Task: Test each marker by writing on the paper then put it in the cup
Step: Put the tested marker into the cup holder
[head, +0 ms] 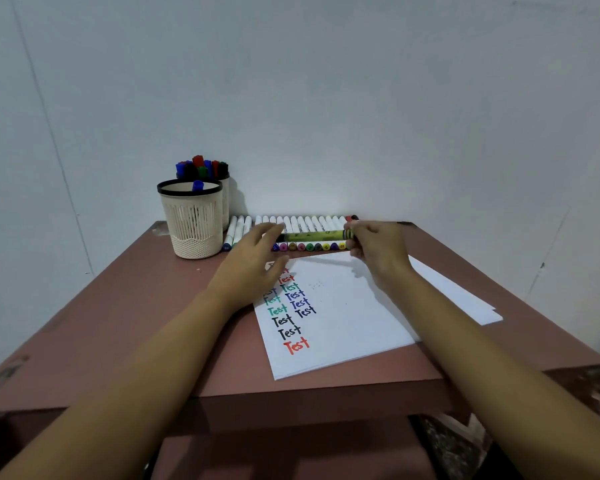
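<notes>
**A:** What lies nearest you?

**B:** The paper (343, 323), on the table (136, 323) under my wrists. "Test" runs down its left side in red, black, teal and blue, and I see none in green

**A:** And your hands?

**B:** Both are over the paper's far edge. My right hand (378, 251) pinches the right end of a green marker (312, 236) and holds it level in front of the row. My left hand (253, 265) is loose with its fingers straight, reaching for the marker's other end. I can't tell whether the fingertips touch it

**A:** So which step is this?

**B:** The start of one test, I'd say. The marker is picked, but it looks capped and nothing is written with it

**A:** What does the next move need?

**B:** My left hand has to close on the marker so the cap comes off between the two hands. Which end is the cap is too blurred to say. Then the tip goes down on a bare part of the paper, right of the words

**A:** And further back?

**B:** The row of markers (302, 223) lies along the wall, so plenty remain to test. To its left stands the cup (194, 223) with one blue marker (198, 185) in it. A second cup (226, 202), full of markers, stands just behind. The green one goes into the cup once it has written
</notes>
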A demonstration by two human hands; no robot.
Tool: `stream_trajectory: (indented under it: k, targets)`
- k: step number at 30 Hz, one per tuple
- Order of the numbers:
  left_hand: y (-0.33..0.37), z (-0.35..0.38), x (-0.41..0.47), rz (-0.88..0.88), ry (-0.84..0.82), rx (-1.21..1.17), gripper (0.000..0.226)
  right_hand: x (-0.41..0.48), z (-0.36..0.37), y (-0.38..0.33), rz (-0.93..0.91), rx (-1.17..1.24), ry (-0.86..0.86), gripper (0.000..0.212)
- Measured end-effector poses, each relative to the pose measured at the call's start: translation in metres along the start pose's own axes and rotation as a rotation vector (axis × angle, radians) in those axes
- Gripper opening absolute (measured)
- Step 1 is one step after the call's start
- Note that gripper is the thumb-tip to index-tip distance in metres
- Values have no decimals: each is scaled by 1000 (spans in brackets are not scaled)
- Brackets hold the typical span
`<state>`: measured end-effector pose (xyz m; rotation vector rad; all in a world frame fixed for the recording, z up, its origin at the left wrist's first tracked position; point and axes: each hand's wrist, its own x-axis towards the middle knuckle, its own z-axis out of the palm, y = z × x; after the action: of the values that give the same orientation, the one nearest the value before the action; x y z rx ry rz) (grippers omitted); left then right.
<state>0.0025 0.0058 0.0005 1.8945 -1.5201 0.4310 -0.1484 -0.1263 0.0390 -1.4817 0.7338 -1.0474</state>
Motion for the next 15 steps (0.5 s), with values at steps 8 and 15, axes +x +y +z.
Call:
stream_trajectory:
  k: [8,15]
  targets:
    - [2,1,-2,22,-122,60,34,-28,6,8,92,313,-86,21]
    - [12,-2,-2,25,-66,-3,26,-35,14,13,189,380,-398,12]
